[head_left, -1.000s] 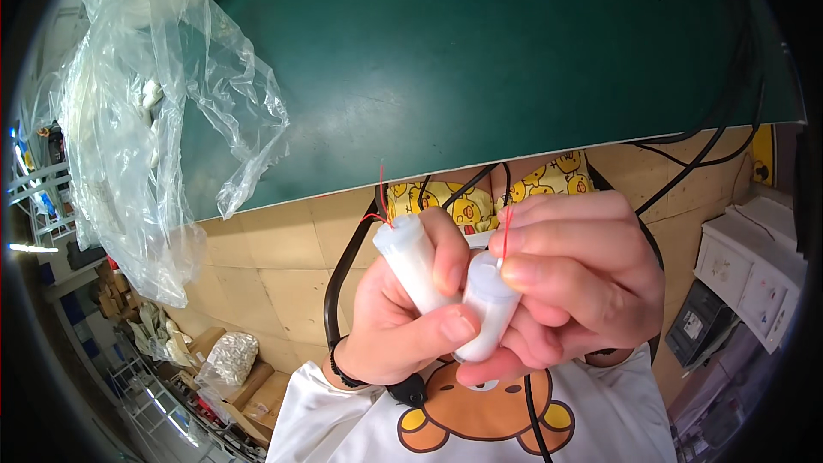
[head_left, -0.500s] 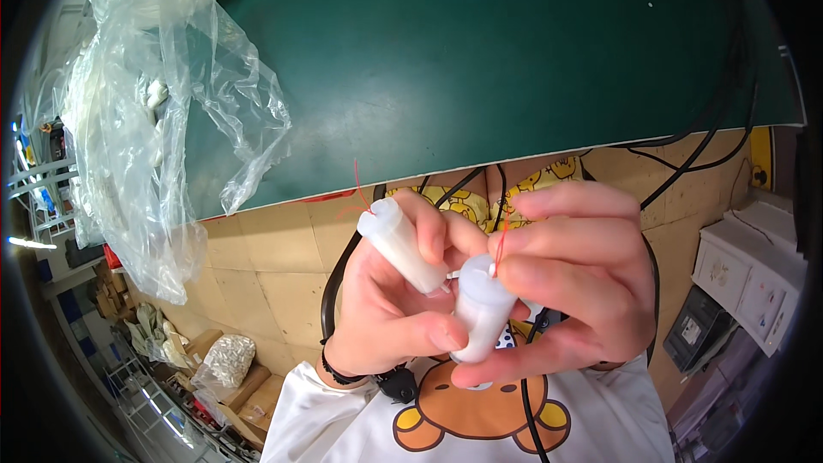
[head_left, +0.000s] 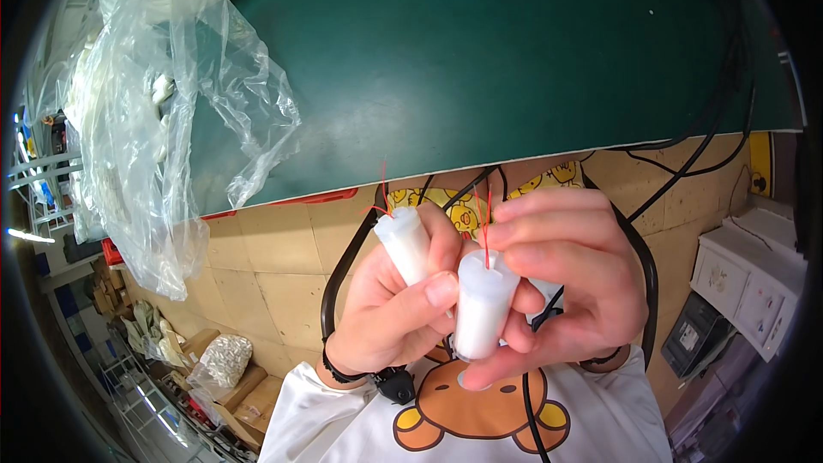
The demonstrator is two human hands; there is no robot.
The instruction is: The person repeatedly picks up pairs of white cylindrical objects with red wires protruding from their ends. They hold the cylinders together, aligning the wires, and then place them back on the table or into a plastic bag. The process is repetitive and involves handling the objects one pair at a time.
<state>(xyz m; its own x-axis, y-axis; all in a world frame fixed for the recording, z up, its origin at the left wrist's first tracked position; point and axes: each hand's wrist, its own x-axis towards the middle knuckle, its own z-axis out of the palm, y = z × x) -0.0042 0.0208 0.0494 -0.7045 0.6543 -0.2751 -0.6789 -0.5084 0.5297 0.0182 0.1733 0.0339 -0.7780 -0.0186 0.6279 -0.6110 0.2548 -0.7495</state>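
Two white translucent plastic cylinders with thin red wires rising from their tops are held above my lap, in front of the table edge. My left hand [head_left: 386, 317] is closed around the left cylinder [head_left: 405, 244], which leans to the left. Its thumb lies against the side of the right cylinder [head_left: 482, 309], which stands nearly upright. My right hand [head_left: 574, 283] curls round that right cylinder. Its fingertips are at the top rim beside the red wires [head_left: 488, 227], and its thumb is by the lower end. Fingertips behind the right cylinder are partly hidden.
A green table [head_left: 480, 51] spans the far side, with a crumpled clear plastic bag [head_left: 171, 120] hanging over its left edge. Black cables [head_left: 686, 163] run at the right. Cartons [head_left: 253, 407] stand on the floor at left, and a white cabinet [head_left: 746, 266] is at right.
The left cylinder has shifted right and slightly down. My left thumb has moved up along the right cylinder. The red wires on the right cylinder now stand straighter, with my right fingers looser beside them.
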